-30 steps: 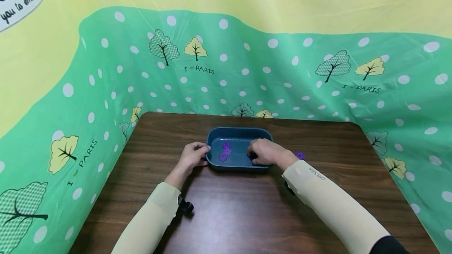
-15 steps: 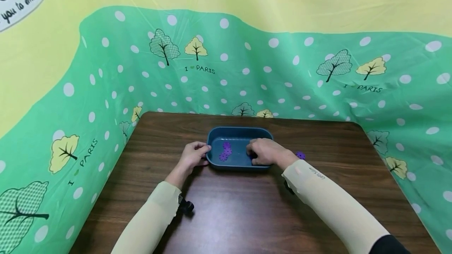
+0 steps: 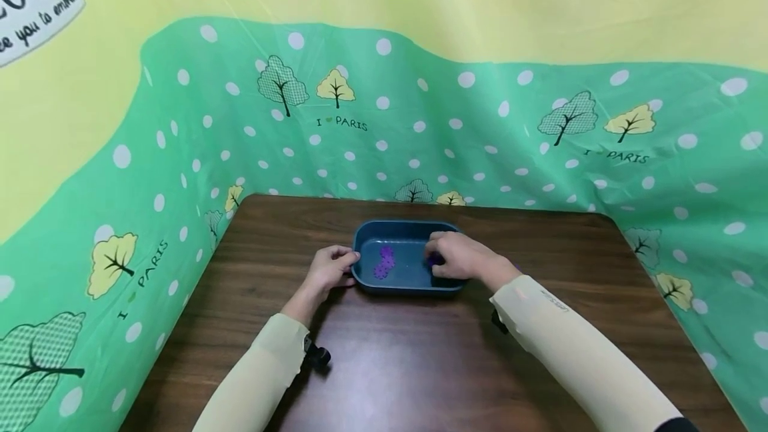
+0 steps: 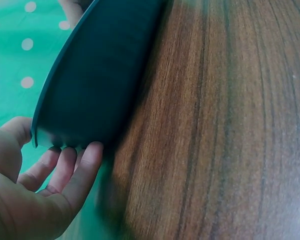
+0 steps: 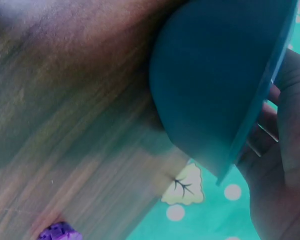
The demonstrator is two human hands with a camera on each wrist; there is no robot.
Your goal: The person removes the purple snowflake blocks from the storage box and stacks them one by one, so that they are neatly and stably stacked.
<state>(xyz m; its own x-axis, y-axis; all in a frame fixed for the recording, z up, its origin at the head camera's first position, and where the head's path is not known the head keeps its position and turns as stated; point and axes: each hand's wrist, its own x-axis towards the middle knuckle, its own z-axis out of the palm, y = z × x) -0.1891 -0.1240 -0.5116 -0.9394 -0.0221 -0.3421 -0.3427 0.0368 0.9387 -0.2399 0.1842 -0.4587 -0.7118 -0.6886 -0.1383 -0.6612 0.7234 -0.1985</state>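
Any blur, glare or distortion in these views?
Head: sharp, wide-angle bending of the backdrop, soft sheen on the table. Left wrist: tray fairly sharp, table grain smeared. Right wrist: soft throughout, tray and hand blurred.

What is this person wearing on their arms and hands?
Both forearms are covered in snug pale yellow sleeves; the right sleeve carries small dark lettering. A small black device sits under the left wrist. The left hand and right hand are bare.

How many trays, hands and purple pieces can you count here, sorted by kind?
Blue tray: 1
Hands: 2, the left hand and the right hand
Purple pieces: at least 3; the cluster is too small to separate
Total: at least 6
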